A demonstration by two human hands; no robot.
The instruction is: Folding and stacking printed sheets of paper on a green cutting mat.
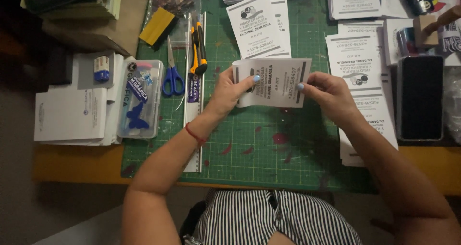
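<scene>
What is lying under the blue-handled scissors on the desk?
The scissors lie directly on the green cutting mat, beside a metal ruler. Grid lines show around them; the mat beneath the blades is covered.

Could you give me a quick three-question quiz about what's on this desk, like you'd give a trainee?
1. True or false: both hands, left hand and right hand, grip the same printed sheet.
2. Which tool lies just left of the yellow utility knife? A) blue-handled scissors B) stapler C) pen
3. What colour is the cutting mat under the hands?

Key: 1 true; 2 A; 3 green.
</scene>
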